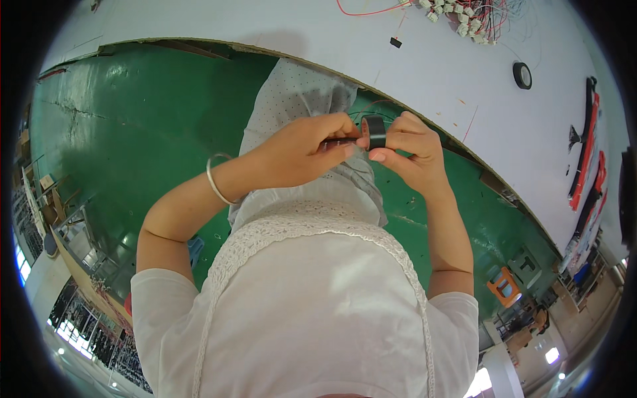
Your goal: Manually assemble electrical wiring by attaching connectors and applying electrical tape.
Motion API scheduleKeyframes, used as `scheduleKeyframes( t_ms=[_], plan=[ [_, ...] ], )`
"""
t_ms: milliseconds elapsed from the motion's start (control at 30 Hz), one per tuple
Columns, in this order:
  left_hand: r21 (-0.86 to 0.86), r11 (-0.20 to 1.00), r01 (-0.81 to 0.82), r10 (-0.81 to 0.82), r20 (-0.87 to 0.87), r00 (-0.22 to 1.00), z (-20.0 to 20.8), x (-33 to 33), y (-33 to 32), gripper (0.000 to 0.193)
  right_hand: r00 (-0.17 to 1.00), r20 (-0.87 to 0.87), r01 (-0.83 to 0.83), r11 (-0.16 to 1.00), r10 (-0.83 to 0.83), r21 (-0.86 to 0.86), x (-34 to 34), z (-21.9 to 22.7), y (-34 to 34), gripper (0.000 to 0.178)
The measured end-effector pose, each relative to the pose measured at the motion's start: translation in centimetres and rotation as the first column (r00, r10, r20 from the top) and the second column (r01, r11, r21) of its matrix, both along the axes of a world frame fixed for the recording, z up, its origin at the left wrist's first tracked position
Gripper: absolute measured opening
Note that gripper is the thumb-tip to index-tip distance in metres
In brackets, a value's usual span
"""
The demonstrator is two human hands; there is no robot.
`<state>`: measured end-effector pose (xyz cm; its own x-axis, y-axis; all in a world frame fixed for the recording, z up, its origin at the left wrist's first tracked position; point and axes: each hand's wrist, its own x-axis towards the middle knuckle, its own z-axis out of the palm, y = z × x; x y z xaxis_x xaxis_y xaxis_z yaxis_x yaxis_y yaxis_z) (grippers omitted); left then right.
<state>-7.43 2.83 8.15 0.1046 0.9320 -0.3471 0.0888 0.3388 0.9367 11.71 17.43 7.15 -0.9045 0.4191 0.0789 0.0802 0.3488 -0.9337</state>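
My right hand (410, 147) pinches the tape (375, 131); my left hand (312, 149) pinches its end. It could slip and stick to itself.

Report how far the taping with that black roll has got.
Done: I can't see any finished wrap; the fingers hide it. In hand: the right hand holds a black tape roll upright, and the left hand pinches a thin dark piece right beside it, both above the lap. Left: a pile of white connectors with red wires and a second tape roll lie untouched on the white table.
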Motion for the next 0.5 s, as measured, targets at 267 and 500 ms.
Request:
scheduleKeyframes(
  t_ms=[267,500],
  plan=[
    [-0.447,0.889,0.096,0.220,0.602,0.767,-1.6,-1.3,0.3,0.029,0.989,-0.093,-0.131,0.981,0.119,-0.144,1.0,-1.9,0.3,0.021],
    [-0.461,0.887,0.040,0.263,0.575,0.775,-1.4,-1.7,0.6,0.032,0.987,-0.021,-0.151,0.977,0.156,0.151,1.3,-0.2,0.1,0.014]
  ],
)
